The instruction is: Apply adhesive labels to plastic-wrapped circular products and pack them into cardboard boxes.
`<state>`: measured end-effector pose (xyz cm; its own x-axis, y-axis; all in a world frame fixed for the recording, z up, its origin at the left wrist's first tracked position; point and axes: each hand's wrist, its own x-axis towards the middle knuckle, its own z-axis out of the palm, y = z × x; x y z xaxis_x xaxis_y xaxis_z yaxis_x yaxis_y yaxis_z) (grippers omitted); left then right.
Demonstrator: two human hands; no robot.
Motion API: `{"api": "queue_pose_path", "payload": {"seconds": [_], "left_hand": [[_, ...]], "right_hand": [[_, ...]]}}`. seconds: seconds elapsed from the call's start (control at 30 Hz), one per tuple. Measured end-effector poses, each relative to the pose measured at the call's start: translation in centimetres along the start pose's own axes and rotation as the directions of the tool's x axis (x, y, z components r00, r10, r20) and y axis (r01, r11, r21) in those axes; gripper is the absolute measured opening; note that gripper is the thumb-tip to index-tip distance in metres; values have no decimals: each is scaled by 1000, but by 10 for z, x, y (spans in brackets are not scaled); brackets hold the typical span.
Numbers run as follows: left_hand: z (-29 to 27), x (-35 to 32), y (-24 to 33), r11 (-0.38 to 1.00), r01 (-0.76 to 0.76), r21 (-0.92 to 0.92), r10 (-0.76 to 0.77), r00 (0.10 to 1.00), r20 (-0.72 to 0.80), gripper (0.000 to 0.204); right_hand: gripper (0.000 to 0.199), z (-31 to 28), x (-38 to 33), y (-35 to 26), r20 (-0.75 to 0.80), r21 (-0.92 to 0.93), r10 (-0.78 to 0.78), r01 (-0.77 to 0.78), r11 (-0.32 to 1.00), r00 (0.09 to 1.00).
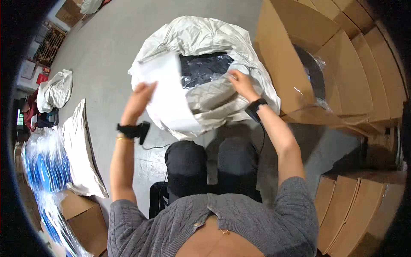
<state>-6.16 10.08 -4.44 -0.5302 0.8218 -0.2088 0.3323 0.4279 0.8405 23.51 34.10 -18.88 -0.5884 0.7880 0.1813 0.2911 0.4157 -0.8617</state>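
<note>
Apparently we open the upper-centre sack (195, 34), right fingers (234, 76) pinching its edge, left fingers (146, 88) unclear in hold; next likely calls for spreading it.

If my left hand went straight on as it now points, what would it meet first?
Probably the white sheet over the pale sack; whether your left hand touches it is unclear.

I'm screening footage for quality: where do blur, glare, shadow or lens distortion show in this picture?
All in the head view: the left hand looks slightly blurred; the white sheet is nearly washed out; glints fleck the dark plastic wrapping; shadow darkens the floor right of the knees; cardboard boxes bend near the rim, and the corners go black.
</note>
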Motion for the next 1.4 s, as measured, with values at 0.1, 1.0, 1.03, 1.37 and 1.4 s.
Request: {"api": "queue_pose_path", "payload": {"seconds": [0.1, 1.0, 1.03, 1.37, 1.4], "left_hand": [[49, 37, -9, 973, -149, 177, 97, 957, 275, 34], [92, 33, -113, 546, 408, -732, -221, 913, 344, 27], [87, 31, -97, 759, 429, -490, -265, 891, 369, 24], [99, 23, -24, 428, -691, 582, 658, 680, 324, 20], [96, 35, -14, 365, -628, 687, 680, 684, 264, 18]], "right_hand": [[33, 41, 40, -35, 252, -306, -345, 412, 858, 904], [75, 49, 41, 19, 289, 656, 801, -718, 233, 524], [79, 47, 42, 22, 312, 661, 819, -729, 177, 482], [32, 49, 60, -46, 403, 731, 464, -583, 354, 789], [32, 41, 70, -56, 416, 734, 430, -575, 362, 802]]}}
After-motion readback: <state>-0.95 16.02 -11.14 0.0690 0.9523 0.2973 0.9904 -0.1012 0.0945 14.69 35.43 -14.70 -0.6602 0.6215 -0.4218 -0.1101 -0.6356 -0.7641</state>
